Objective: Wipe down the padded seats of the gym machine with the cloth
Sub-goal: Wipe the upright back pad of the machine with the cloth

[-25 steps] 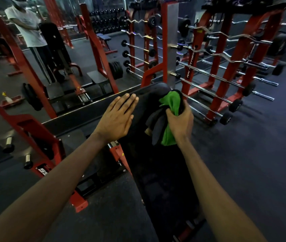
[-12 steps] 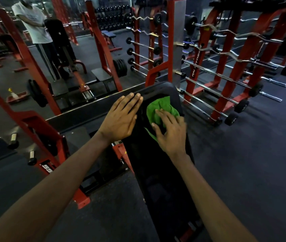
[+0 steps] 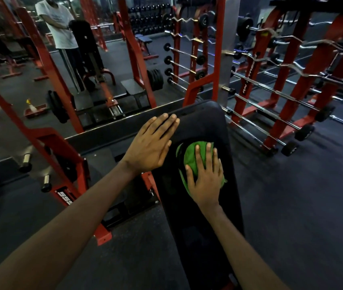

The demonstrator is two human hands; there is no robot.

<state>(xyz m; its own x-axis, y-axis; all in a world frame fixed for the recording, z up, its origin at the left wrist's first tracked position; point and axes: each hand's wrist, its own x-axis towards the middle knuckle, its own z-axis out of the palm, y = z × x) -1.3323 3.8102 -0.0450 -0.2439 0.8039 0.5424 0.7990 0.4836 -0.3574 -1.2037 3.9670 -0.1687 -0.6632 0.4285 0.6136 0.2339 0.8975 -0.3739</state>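
R hand [image 3: 205,181] lies flat on the green cloth [image 3: 191,158], fingers straight & a bit spread, palm pressing down rather than gripping. The cloth is bunched under it, on the far half of the black padded seat [image 3: 204,122], approx mid-width. L hand [image 3: 151,147] is flat too, fingers straight & together, resting on the seat's left edge just left of the cloth w/ nothing held; looks like a brace. The seat runs near to far, its rounded far end beyond both hands. Red machine frame [image 3: 66,147] stands to the left, barbell rack [image 3: 271,114] far right, a person in a white shirt [image 3: 59,28] far left, well apart. Step as I read it: mid-wipe on the far part of the seat. Next move prob calls for steady downward pressure while drawing the cloth toward the near end, edges incl., w/ L hand out of the path.
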